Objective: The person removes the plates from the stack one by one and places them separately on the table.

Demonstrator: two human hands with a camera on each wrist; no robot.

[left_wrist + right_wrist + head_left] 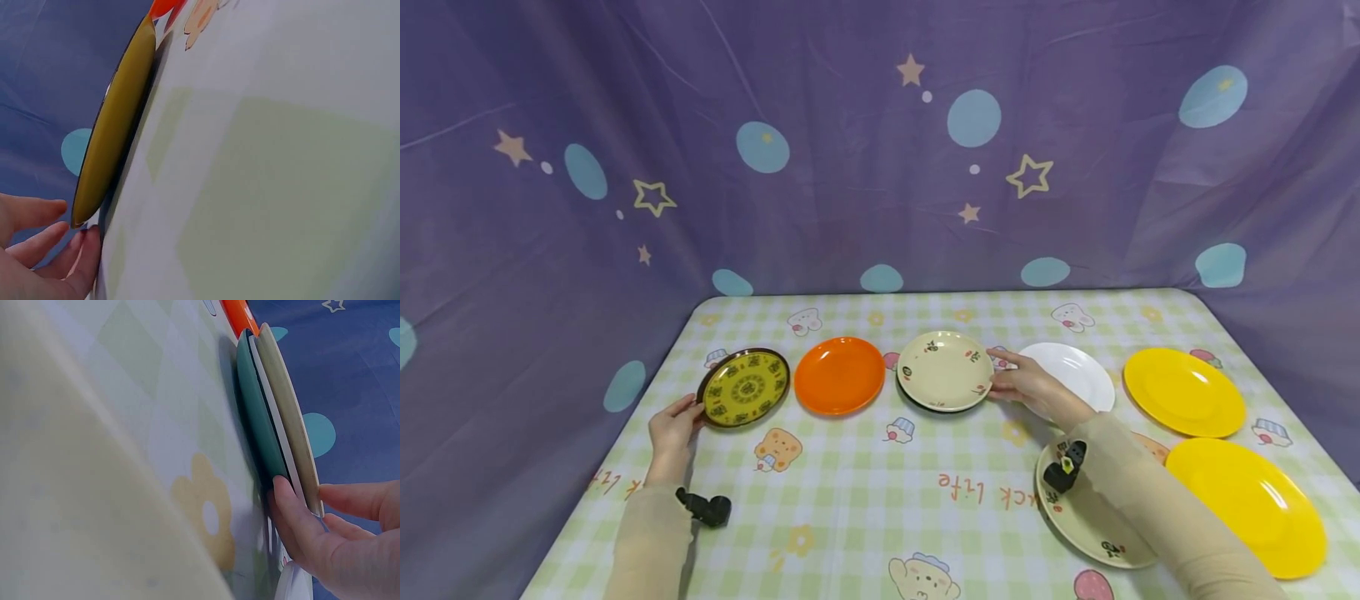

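My left hand [673, 429] is at the left edge of an olive plate [747, 388] with a dark patterned rim. In the left wrist view its loosely bent fingers sit around the edge of the olive plate [119, 119], fingertips right at the rim. With my right hand [1026, 383] I pinch the right edge of a cream plate [946, 371] with small floral prints. The right wrist view shows this cream plate [290, 415] stacked over a teal-sided plate [259, 419], fingers on both sides of the stack.
An orange plate [839, 376] lies between the olive plate and the stack. To the right are a white plate [1078, 375] and two yellow plates [1183, 392]. Under my right forearm lies another cream plate [1093, 533]. A purple curtain [850, 208] hangs behind the checked tablecloth [850, 517].
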